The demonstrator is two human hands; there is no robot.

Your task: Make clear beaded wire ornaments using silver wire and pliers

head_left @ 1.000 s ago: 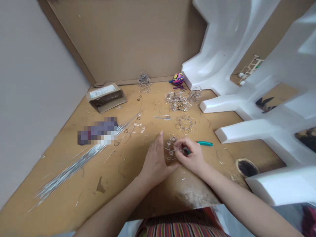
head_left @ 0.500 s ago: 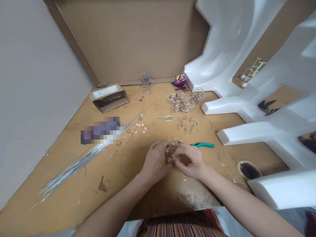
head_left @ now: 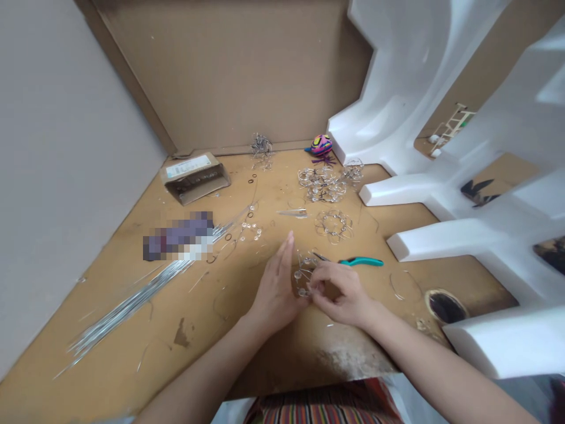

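Between my hands is a ring of bent wire with clear beads, partly hidden by my fingers. My right hand pinches its near right side between thumb and fingertips. Along its left side stands my left hand, fingers stretched out and pointing away from me; its thumb lies close to the beads, and whether it touches the wire is unclear. Just beyond my right hand lie teal-handled pliers. Farther back rests a flower-shaped beaded wire ring.
A pile of beaded wire pieces is toward the back, near a colourful patterned ball. On the left are a bundle of straight wires, a small open cardboard box and loose clear beads. White moulded supports border the right side.
My left hand's fingers have straightened and lifted from around the wire ring, exposing more of it. My right hand keeps its pinch nearly in place.
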